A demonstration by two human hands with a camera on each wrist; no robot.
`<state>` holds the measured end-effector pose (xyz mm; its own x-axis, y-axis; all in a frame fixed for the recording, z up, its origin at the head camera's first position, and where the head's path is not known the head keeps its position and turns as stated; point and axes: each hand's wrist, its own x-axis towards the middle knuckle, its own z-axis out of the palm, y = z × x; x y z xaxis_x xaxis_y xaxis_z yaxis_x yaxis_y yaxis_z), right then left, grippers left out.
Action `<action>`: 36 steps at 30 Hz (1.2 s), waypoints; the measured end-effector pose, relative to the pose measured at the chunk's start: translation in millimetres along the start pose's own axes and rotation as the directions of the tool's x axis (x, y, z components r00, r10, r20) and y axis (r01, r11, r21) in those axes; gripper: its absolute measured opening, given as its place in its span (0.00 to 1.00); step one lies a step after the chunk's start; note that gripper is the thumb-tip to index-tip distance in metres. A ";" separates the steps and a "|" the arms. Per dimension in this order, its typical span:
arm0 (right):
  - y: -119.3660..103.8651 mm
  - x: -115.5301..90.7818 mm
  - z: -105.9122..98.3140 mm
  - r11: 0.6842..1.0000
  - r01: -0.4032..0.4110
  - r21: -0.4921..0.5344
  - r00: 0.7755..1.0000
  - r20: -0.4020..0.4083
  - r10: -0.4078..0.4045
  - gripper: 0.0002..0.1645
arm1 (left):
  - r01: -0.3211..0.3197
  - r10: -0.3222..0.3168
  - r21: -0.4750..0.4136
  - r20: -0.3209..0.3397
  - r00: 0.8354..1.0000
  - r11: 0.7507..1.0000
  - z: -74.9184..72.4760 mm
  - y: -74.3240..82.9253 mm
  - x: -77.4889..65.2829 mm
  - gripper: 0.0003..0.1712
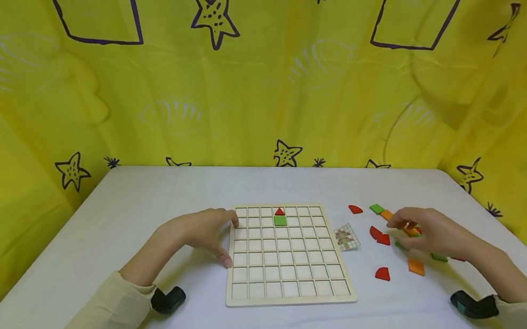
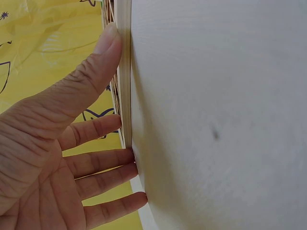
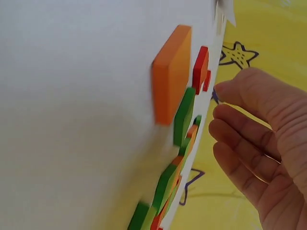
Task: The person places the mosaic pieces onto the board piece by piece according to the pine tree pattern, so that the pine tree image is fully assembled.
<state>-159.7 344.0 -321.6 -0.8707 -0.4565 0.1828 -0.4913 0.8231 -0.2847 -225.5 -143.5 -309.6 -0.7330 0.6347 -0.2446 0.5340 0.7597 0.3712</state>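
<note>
A pale wooden grid board (image 1: 291,303) lies on the white table. My left hand (image 1: 205,232) touches its left edge, thumb and fingers spread along the side; the left wrist view shows the thumb (image 2: 96,67) against the rim. In the board's top rows sit a red triangle (image 1: 280,212) and, right below it, a green square (image 1: 280,220). My right hand (image 1: 436,229) hovers over loose tiles at the right, fingers loosely bent with no tile between them. Near it are an orange tile (image 3: 172,76), a green tile (image 3: 184,117) and a red tile (image 3: 200,71). The hand hides part of this pile.
A small pattern card (image 1: 347,238) lies against the board's right side. Red quarter-round tiles (image 1: 382,274) are scattered between card and pile, one farther back (image 1: 355,209). A yellow patterned curtain (image 1: 254,79) hangs behind the table (image 1: 161,196) and along its sides.
</note>
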 end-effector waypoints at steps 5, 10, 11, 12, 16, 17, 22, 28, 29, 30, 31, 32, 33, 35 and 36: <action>-8.8 16.8 2.4 1.000 -0.022 -0.010 0.998 0.061 0.022 0.15 | -0.001 0.001 -0.004 0.005 1.000 1.000 0.1 -0.3 -0.3 0.44; -13.1 28.0 5.7 0.999 -0.042 -0.026 0.989 0.139 0.045 0.15 | -0.001 0.001 -0.016 0.006 1.000 1.000 1.2 -0.5 -0.5 0.44; -13.6 29.5 5.9 0.998 -0.050 -0.026 0.987 0.149 0.053 0.15 | -0.002 0.002 -0.014 0.005 1.000 1.000 1.2 -0.6 -0.5 0.44; -14.0 30.9 6.0 0.998 -0.055 -0.025 0.986 0.156 0.058 0.15 | -0.002 0.003 -0.012 0.004 1.000 1.000 1.1 -0.7 -0.5 0.44; -15.6 35.0 6.2 0.997 -0.080 0.007 0.980 0.186 0.077 0.16 | -0.008 0.008 0.006 0.001 1.000 1.000 0.8 -1.3 0.1 0.44; -15.9 35.9 6.5 0.996 -0.085 0.022 0.977 0.197 0.079 0.16 | -0.010 0.010 0.010 0.001 1.000 1.000 0.7 -1.4 0.4 0.44; -17.6 39.6 9.3 0.995 -0.076 0.061 0.970 0.235 0.060 0.18 | -0.010 0.010 0.004 0.000 1.000 1.000 0.8 -2.5 1.2 0.44; -18.3 41.8 10.9 0.998 -0.044 0.045 0.975 0.218 0.033 0.16 | -0.013 0.013 0.002 0.001 1.000 1.000 0.3 -1.6 0.7 0.44; -18.5 42.2 11.1 0.998 -0.044 0.044 0.976 0.216 0.033 0.16 | -0.013 0.013 0.004 0.002 1.000 1.000 0.2 -1.5 0.6 0.44; -18.7 42.6 11.5 0.998 -0.046 0.044 0.976 0.215 0.036 0.15 | -0.011 0.011 0.006 0.002 1.000 1.000 0.1 -1.5 0.5 0.44; -18.9 42.9 11.9 0.998 -0.050 0.044 0.976 0.214 0.040 0.15 | -0.009 0.009 0.007 0.002 1.000 1.000 -0.1 -1.4 0.4 0.44; -19.2 43.2 12.4 0.997 -0.056 0.045 0.976 0.215 0.045 0.15 | -0.008 0.008 0.007 0.002 1.000 1.000 -0.2 -1.2 0.3 0.44; -19.2 43.2 12.9 0.997 -0.058 0.042 0.976 0.214 0.048 0.15 | -0.008 0.008 0.008 0.002 1.000 1.000 -0.2 -1.0 0.1 0.44; -19.2 43.2 14.0 0.997 -0.062 0.042 0.976 0.211 0.051 0.15 | -0.006 0.006 0.005 0.003 1.000 1.000 -0.3 -0.6 -0.2 0.43; -19.1 43.1 14.5 0.997 -0.061 0.043 0.976 0.210 0.051 0.15 | -0.005 0.005 0.001 0.004 1.000 1.000 -0.3 -0.5 -0.4 0.43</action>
<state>-188.2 303.6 -321.9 -0.8794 -0.4750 -0.0335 -0.4378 0.8342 -0.3353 -225.5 -144.2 -309.4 -0.7285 0.6394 -0.2458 0.5383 0.7563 0.3717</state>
